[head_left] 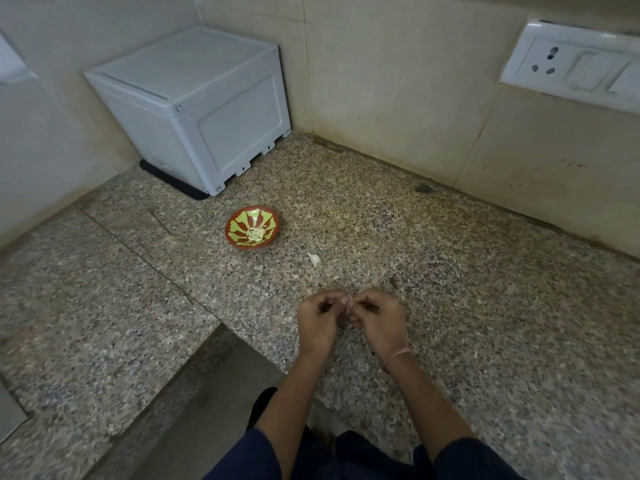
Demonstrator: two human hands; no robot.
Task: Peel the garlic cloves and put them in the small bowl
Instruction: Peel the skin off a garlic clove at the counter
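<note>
While both hands meet low over the granite counter, the left hand and right hand pinch one small garlic clove between curled fingertips. Peeled cloves lie in the small bowl, well beyond the hands; a pale scrap lies between.

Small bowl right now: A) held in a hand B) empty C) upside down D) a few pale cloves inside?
D: pale cloves lie at the bottom of the small bowl, upright on the counter, while left hand and right hand pinch a garlic piece.
</note>
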